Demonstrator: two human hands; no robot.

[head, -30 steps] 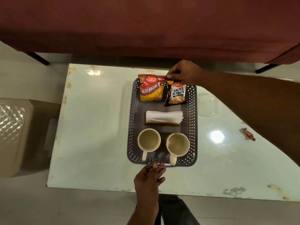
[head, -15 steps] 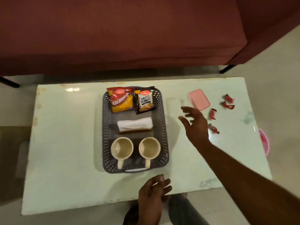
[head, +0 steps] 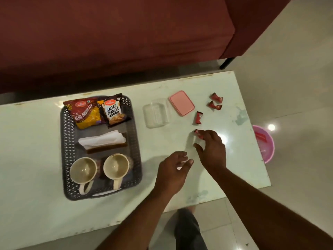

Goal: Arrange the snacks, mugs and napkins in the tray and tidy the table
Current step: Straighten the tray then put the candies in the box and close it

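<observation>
**Right hand closes in on the nearest loose candy**

The right hand hovers low over the table, fingers spread and curled downward, with nothing clamped in it. Its fingertips sit at the edge of a small red wrapped candy; whether they already touch the wrapper cannot be told. The left hand floats just beside it, palm down, fingers loosely parted and empty.

By the look of it, the candy is very light, with a crinkly foil wrapper that would slide on the glossy tabletop. A pinch between thumb and forefinger across the middle of the body, not the twisted ends, seems the surest hold; pressing flat would likely just push it along.

Three more candies lie further out: one just beyond the fingertips, and a pair close together near the far right of the table. A pink lid rests beside a clear container, which stands open between the candies and the tray.

The tray looks already arranged: two snack packets at the far end, napkins in the middle, two mugs nearest the person. A pink bin stands on the floor just past the table's right edge.
</observation>
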